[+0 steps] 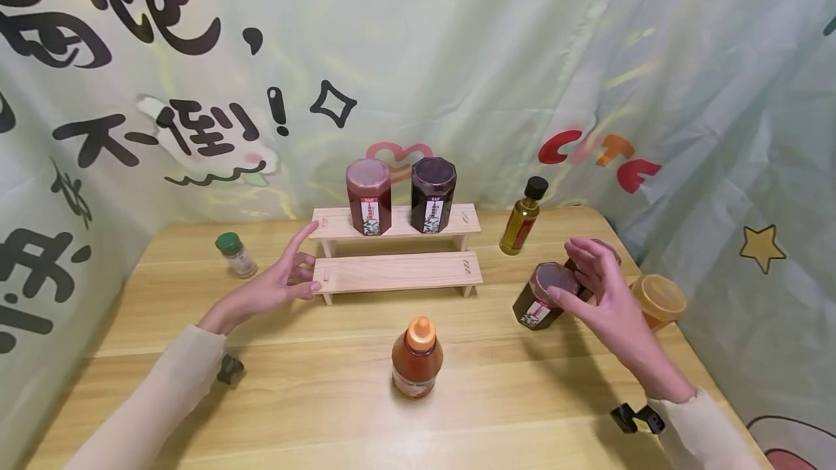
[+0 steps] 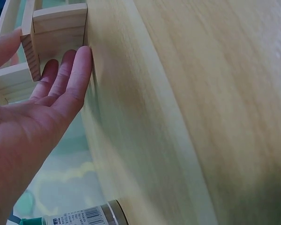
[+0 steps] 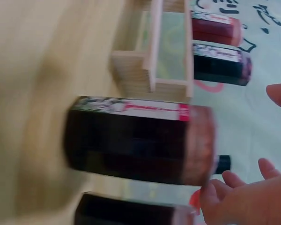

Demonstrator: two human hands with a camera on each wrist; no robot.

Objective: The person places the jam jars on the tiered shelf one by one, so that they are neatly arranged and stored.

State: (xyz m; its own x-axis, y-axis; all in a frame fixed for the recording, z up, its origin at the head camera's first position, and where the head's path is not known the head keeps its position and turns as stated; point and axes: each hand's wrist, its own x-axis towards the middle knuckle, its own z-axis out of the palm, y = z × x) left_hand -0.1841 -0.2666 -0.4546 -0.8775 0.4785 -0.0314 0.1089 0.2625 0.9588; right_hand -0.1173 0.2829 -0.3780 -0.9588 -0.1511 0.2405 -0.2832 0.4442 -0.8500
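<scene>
A two-step wooden rack stands in the middle of the table. My left hand is at its left end, fingers loosely extended, thumb at the lower board's end; whether it bears on the wood I cannot tell. On the upper step stand a red-brown jar and a dark jar, both with labels. My right hand hovers on the right above a dark labelled jar, thumb and fingers spread. Another dark jar is partly hidden behind that hand in the head view.
A sauce bottle with an orange cap stands at the front middle. A green-capped shaker is on the left, an oil bottle at the back right. A yellow-lidded jar stands near the right edge. Printed cloth hangs behind.
</scene>
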